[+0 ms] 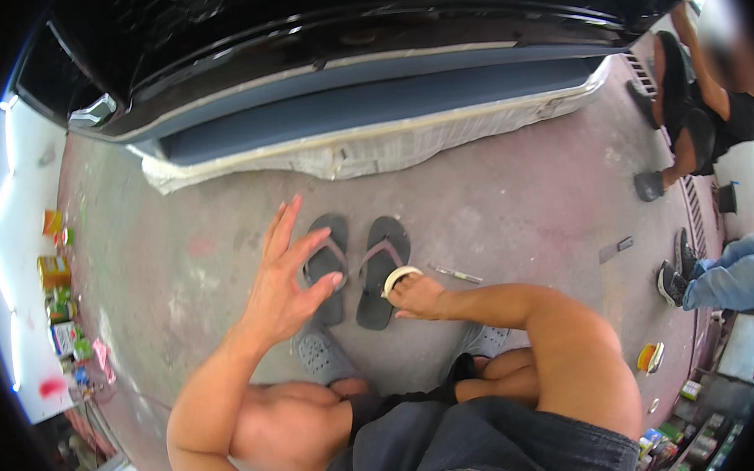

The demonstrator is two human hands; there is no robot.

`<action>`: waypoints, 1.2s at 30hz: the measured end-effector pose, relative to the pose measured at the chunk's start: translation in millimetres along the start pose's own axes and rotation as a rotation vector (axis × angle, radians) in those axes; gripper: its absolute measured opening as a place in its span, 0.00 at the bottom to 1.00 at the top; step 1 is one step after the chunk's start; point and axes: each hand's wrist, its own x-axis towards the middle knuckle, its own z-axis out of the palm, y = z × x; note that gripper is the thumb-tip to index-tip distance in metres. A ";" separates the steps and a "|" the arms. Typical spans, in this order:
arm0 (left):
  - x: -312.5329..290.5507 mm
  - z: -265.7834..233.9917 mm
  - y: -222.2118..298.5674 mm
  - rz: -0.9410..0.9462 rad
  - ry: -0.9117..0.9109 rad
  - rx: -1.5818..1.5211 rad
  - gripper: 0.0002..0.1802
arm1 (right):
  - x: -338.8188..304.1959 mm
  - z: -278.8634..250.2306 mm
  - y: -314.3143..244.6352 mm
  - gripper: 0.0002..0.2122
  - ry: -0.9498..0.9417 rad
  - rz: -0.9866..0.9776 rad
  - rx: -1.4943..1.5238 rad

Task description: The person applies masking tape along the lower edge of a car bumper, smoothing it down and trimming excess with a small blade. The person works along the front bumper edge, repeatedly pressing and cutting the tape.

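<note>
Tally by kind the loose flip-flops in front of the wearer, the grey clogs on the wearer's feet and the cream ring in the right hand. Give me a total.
Flip-flops: 2
Grey clogs: 2
Cream ring, in the right hand: 1
Total: 5

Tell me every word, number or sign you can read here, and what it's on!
None can be read for sure.
Pale paper along the dark panel: faint marks, too blurred.
Cans by the left wall: labels too small.
Containers at lower right: too small.
Cream roll in the right hand: no lettering I can see.
</note>
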 end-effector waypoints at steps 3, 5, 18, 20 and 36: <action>0.7 -4.7 3.2 -0.061 -0.059 -0.052 0.35 | 10.4 -18.1 -10.8 0.19 -0.270 0.152 0.086; 5.4 -7.8 -2.9 -0.092 -0.074 -0.149 0.34 | 7.4 -52.8 -17.0 0.18 -0.292 0.319 0.302; 105.1 -14.0 -17.2 -0.091 -0.134 -1.024 0.23 | -62.3 -391.1 -31.5 0.15 0.327 0.873 0.778; 123.4 -17.6 0.7 0.015 -0.106 -0.991 0.23 | -62.0 -400.2 -36.7 0.17 0.415 0.865 0.716; 187.2 114.5 176.9 0.190 0.135 -0.626 0.11 | -178.1 -380.1 75.7 0.13 0.554 0.430 0.354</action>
